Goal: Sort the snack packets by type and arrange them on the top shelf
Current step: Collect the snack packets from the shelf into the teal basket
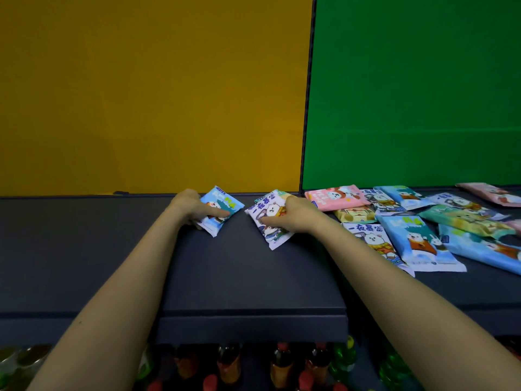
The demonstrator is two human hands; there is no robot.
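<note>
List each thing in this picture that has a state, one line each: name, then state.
left hand: resting on the blue packet, fingers closed on it
right hand: pressing on the white-purple packet
blue packet: flat on the shelf, held
white-purple packet: flat on the shelf, held
unsorted packets: lying mixed and overlapping at right
top shelf: bare at the left
bottles: upright below, capped
</note>
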